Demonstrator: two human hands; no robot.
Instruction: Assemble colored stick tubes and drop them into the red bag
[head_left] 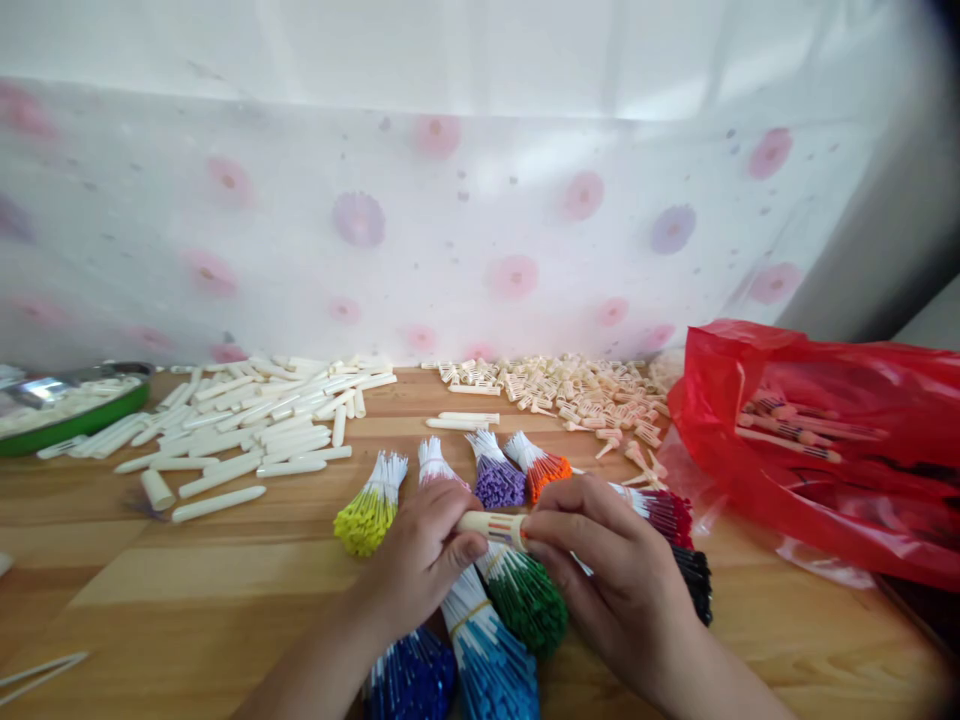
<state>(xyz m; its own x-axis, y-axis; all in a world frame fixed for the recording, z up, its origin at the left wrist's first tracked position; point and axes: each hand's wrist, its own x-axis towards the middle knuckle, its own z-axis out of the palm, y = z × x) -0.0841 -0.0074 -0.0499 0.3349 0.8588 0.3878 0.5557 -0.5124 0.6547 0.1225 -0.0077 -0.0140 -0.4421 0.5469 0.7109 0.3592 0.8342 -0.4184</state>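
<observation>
My left hand (431, 550) is closed around a cream multicolour pen barrel (491, 527), held level above the bundles, with coloured strips showing in its slots. At the barrel's right end, my right hand (600, 560) pinches a pen refill of which only a small orange bit (526, 533) shows; the fingers hide the rest. Bundles of refills with white tubes and coloured ends lie under and around my hands: yellow (364, 522), purple (500, 482), orange (547, 472), green (529, 605), light blue (499, 665), dark blue (416, 675), dark red (667, 515) and black (696, 580).
Many white pen tubes (255, 420) are heaped at the back left, beside a green-rimmed tray (90, 425). Small cream slotted parts (585, 390) are piled at the back right. A red plastic bag (840, 490) with pens in it stands right. A flowered sheet (465, 230) covers the wall.
</observation>
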